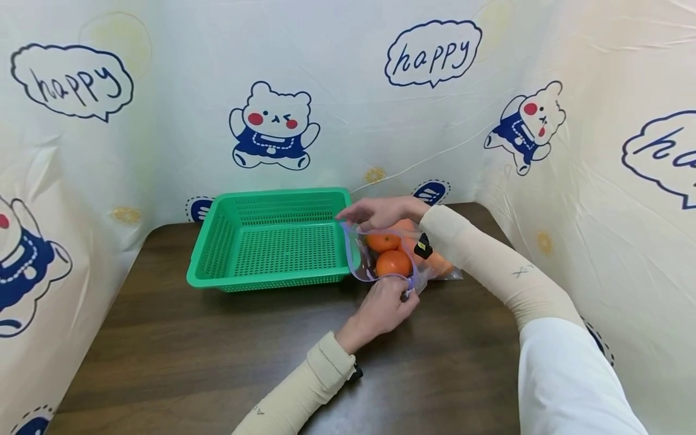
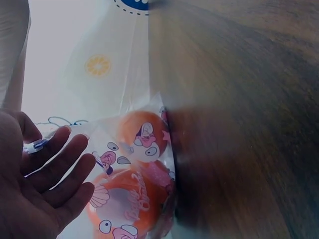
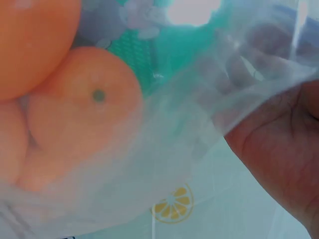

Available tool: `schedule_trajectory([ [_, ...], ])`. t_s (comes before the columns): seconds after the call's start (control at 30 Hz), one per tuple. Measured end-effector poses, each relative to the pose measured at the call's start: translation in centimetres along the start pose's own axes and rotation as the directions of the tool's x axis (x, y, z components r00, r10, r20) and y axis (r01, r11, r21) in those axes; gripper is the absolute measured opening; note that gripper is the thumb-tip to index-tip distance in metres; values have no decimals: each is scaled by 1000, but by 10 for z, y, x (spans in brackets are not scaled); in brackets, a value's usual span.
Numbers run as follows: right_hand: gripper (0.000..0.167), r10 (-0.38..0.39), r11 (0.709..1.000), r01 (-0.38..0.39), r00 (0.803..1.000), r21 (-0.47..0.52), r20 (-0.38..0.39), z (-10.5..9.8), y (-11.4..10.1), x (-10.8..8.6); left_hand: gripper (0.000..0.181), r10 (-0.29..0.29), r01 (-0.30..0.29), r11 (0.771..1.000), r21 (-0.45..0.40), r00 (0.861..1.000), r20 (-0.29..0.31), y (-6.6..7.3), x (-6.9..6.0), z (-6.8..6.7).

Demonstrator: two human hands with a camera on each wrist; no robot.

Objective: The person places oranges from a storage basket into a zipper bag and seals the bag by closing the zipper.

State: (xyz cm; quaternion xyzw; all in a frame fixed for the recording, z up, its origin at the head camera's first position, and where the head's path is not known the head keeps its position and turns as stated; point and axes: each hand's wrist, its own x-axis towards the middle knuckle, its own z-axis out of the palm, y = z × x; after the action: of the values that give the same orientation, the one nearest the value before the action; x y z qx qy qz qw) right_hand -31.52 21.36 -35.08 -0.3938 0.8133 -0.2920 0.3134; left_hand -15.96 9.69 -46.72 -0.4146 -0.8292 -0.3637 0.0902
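Dark tabletop (image 1: 217, 356); bag (image 1: 426, 266) of oranges (image 1: 394, 264) between left hand (image 1: 383, 305) and right hand (image 1: 380, 212), both gripping its rim (image 1: 367, 280)

Head cam looks forward and down, widest, basket (image 1: 283, 248) left of centre, bag (image 1: 425, 275) right. Left wrist cam is close, rolled sideways, table (image 2: 239, 149) filling right half; right wrist is nearest, bag across upper left. All share the bag; head and right wrist, the basket.
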Motion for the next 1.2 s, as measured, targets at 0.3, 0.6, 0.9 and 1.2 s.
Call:
schedule_trajectory([
  [0.3,14,-52,999,52,991,-2,-127,-6,8,-17,36,-16,16,1000,-25,1000,-19,1,-6,-8],
  [0.6,18,21,997,2,954,78,-299,-21,22,-58,41,-54,31,994,-104,973,-223,2,-13,-29],
  [0.9,23,23,966,122,834,226,-552,-25,41,-100,17,-165,31,956,-291,878,-448,-2,-5,-56],
  [1.2,19,-31,800,474,646,368,-763,-14,46,-137,17,-357,37,813,-581,820,-448,-13,27,-101],
])
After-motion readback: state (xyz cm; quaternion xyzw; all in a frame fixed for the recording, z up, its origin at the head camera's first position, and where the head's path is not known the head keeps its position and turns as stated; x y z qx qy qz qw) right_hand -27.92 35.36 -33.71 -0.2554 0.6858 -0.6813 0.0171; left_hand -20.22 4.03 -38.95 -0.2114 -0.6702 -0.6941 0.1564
